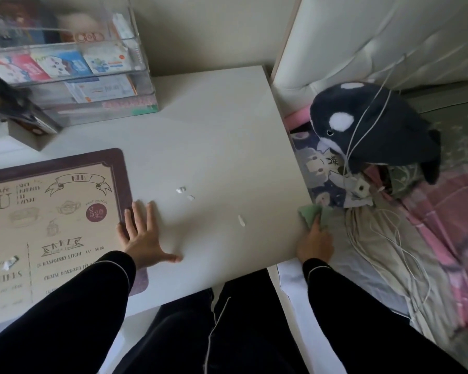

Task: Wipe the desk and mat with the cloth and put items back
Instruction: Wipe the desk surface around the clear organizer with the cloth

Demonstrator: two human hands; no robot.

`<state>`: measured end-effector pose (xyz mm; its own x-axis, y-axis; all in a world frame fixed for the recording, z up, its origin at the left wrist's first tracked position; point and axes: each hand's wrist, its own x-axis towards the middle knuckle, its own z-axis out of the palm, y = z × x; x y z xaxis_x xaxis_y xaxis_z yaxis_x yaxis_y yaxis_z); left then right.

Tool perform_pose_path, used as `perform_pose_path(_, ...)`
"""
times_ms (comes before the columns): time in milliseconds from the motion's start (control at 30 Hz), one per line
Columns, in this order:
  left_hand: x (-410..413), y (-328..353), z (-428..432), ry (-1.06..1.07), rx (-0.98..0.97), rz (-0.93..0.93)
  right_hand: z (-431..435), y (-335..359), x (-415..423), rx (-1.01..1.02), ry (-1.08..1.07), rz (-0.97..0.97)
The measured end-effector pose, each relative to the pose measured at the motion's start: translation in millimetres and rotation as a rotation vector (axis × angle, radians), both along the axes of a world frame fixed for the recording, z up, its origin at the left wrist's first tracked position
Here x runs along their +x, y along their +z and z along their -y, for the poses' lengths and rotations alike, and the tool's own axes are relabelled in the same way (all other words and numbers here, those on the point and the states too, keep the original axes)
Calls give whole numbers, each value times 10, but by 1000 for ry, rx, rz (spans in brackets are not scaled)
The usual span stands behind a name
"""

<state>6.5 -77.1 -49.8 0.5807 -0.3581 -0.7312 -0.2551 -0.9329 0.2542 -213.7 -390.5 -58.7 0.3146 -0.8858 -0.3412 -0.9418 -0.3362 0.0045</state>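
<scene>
A white desk (pixel 216 136) fills the middle of the view. A menu-printed mat (pixel 54 211) with a dark maroon border lies on its left part. My left hand (pixel 142 236) rests flat on the desk with spread fingers, its fingertips touching the mat's right edge. My right hand (pixel 315 242) is just past the desk's right edge and grips a green cloth (pixel 310 213) that lies against that edge. Small white scraps (pixel 181 189) and a thin one (pixel 241 220) lie on the desk between my hands. A crumpled scrap (pixel 10 261) sits on the mat.
A clear acrylic drawer organiser (pixel 73 76) with cards and packets stands at the desk's back left. A bed to the right holds an orca plush (pixel 373 125), white cables (pixel 384 238), a charger and pink bedding. My dark-trousered legs are below the desk's front edge.
</scene>
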Motion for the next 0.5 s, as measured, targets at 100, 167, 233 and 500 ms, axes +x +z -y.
perform_pose_path(100, -5, -47, -25, 7, -5, 14, -576, -36, 157, 52, -15, 62)
perform_pose_path(167, -17, -75, -34, 8, -12, 22, -1005, -61, 225, 155, 64, 64)
perform_pose_path(233, -25, -93, -35, 4, -15, 47, -1134, -79, 235, 216, 125, 114)
perform_pose_path(500, -370, -123, -153, 203, -175, 245, -264, 31, 266, 105, -190, 146)
